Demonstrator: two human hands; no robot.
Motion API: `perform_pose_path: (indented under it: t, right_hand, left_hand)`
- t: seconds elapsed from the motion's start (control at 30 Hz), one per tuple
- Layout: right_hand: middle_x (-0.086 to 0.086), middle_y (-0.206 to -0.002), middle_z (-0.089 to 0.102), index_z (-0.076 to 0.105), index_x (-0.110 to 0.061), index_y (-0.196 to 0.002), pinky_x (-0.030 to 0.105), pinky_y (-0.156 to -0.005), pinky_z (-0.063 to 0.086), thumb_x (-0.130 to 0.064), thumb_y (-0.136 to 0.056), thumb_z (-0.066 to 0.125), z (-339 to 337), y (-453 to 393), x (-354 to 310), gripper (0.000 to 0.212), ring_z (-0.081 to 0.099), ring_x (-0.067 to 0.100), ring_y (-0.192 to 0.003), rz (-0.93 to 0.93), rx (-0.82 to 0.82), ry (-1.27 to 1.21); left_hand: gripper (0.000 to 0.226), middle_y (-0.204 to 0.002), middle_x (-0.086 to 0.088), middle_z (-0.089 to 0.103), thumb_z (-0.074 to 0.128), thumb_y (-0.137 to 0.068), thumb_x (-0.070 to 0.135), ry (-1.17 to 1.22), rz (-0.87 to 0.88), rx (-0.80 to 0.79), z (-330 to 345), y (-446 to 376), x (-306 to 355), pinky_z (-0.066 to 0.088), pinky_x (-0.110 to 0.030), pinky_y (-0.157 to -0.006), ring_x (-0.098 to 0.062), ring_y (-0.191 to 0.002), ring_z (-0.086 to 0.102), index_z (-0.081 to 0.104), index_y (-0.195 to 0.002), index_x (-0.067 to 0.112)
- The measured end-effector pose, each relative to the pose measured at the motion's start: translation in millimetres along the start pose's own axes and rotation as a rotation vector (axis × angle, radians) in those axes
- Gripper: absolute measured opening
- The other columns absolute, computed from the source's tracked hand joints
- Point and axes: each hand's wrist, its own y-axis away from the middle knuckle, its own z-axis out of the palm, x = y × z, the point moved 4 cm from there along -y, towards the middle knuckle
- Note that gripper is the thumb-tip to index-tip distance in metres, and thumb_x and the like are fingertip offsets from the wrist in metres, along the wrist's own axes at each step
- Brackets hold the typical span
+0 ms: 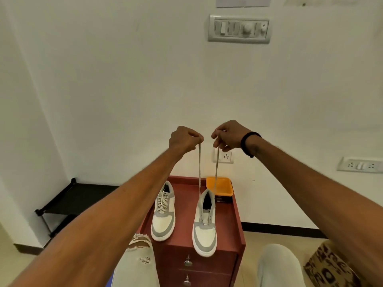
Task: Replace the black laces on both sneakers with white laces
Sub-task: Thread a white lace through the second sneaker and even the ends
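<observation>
Two white and grey sneakers stand on a red drawer cabinet (234, 216). The left sneaker (163, 212) carries a pale lace laced all the way up. The right sneaker (205, 222) has a pale lace (199, 170) through its lowest eyelets only. Both ends of that lace rise straight up, pulled taut. My left hand (183, 139) pinches one end and my right hand (230, 134) pinches the other, both held high above the shoe and close together. No black lace shows.
An orange tray (219, 185) sits at the cabinet's back right corner on a dark box. A black rack (68, 201) stands at the left against the wall. My knees flank the cabinet's front. A patterned box (331, 266) is at the lower right.
</observation>
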Motion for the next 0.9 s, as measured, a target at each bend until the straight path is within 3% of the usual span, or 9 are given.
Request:
perform_pose_path:
  t: [0.13, 0.23, 0.37, 0.47, 0.53, 0.63, 0.73, 0.8, 0.9]
  right_hand:
    - [0.015, -0.112, 0.067, 0.073, -0.013, -0.103, 0.041, -0.077, 0.061, -0.016, -0.106, 0.047, -7, -6, -9, 0.026, 0.06, 0.02, -0.094, -0.089, 0.077, 0.052]
    - [0.015, -0.105, 0.074, 0.072, -0.01, -0.107, 0.051, -0.093, 0.056, -0.012, -0.106, 0.044, -13, -6, 1, 0.028, 0.07, 0.019, -0.088, -0.091, 0.167, -0.098]
    - [0.011, -0.089, 0.075, 0.068, -0.002, -0.12, 0.049, -0.085, 0.062, -0.005, -0.103, 0.054, -4, 1, 39, 0.022, 0.073, 0.022, -0.075, -0.12, 0.226, -0.299]
    - [0.012, -0.088, 0.079, 0.066, 0.003, -0.115, 0.04, -0.076, 0.064, -0.005, -0.094, 0.069, 15, 7, 77, 0.022, 0.076, 0.027, -0.075, -0.093, 0.252, -0.398]
    - [0.014, -0.086, 0.078, 0.068, 0.008, -0.105, 0.035, -0.072, 0.063, -0.006, -0.092, 0.073, 35, 13, 103, 0.02, 0.075, 0.026, -0.073, -0.066, 0.251, -0.391]
    - [0.015, -0.083, 0.076, 0.072, 0.003, -0.095, 0.028, -0.063, 0.058, -0.007, -0.091, 0.074, 80, 13, 156, 0.011, 0.067, 0.014, -0.06, 0.019, 0.22, -0.302]
    - [0.007, -0.081, 0.075, 0.075, -0.009, -0.092, 0.025, -0.066, 0.054, -0.009, -0.089, 0.075, 130, 14, 207, 0.003, 0.066, 0.01, -0.063, 0.132, 0.161, -0.233]
    - [0.001, -0.083, 0.076, 0.078, -0.013, -0.1, 0.017, -0.068, 0.054, -0.009, -0.088, 0.078, 161, 13, 235, 0.013, 0.07, 0.006, -0.068, 0.188, 0.108, -0.206]
    - [-0.007, -0.089, 0.076, 0.078, -0.017, -0.109, 0.015, -0.077, 0.058, -0.014, -0.086, 0.08, 200, 14, 267, 0.023, 0.071, -0.001, -0.075, 0.181, 0.051, -0.096]
  left_hand:
    - [0.02, -0.1, -0.003, 0.076, 0.08, -0.089, 0.025, -0.002, 0.053, -0.021, 5, -3, 11, 0.055, -0.024, -0.065, -0.013, -0.077, 0.07, 0.079, -0.105, 0.012]
    - [0.013, -0.099, -0.001, 0.079, 0.081, -0.086, 0.025, -0.002, 0.047, 0.087, 1, -12, 8, 0.063, -0.035, -0.08, -0.017, -0.085, 0.074, 0.081, -0.096, 0.018]
    - [0.018, -0.102, 0.001, 0.078, 0.076, -0.087, 0.026, 0.002, 0.021, 0.259, -7, -9, -21, 0.06, -0.038, -0.091, -0.017, -0.097, 0.073, 0.079, -0.104, 0.02]
    - [0.032, -0.101, 0.001, 0.073, 0.069, -0.091, 0.035, -0.158, 0.155, 0.337, -1, 8, -50, 0.048, -0.032, -0.099, -0.015, -0.1, 0.066, 0.069, -0.121, 0.022]
    - [0.025, -0.096, 0.004, 0.072, 0.067, -0.093, 0.035, -0.203, 0.217, 0.279, 15, 27, -73, 0.05, -0.028, -0.092, -0.009, -0.091, 0.065, 0.071, -0.115, 0.022]
    - [0.015, -0.095, 0.004, 0.078, 0.07, -0.094, 0.025, -0.195, 0.113, 0.055, 60, 53, -132, 0.056, -0.019, -0.082, -0.006, -0.085, 0.07, 0.079, -0.101, 0.017]
    - [0.011, -0.09, 0.0, 0.079, 0.072, -0.092, 0.02, -0.212, -0.008, -0.099, 103, 78, -198, 0.06, -0.035, -0.081, -0.013, -0.081, 0.072, 0.081, -0.094, 0.014]
    - [0.012, -0.09, 0.0, 0.079, 0.073, -0.091, 0.02, -0.258, -0.06, -0.153, 125, 84, -234, 0.061, -0.038, -0.079, -0.013, -0.08, 0.072, 0.082, -0.096, 0.015]
    - [0.026, -0.103, -0.005, 0.079, 0.072, -0.093, 0.03, -0.352, -0.139, -0.252, 154, 85, -272, 0.055, -0.026, -0.085, -0.02, -0.092, 0.073, 0.079, -0.113, 0.015]
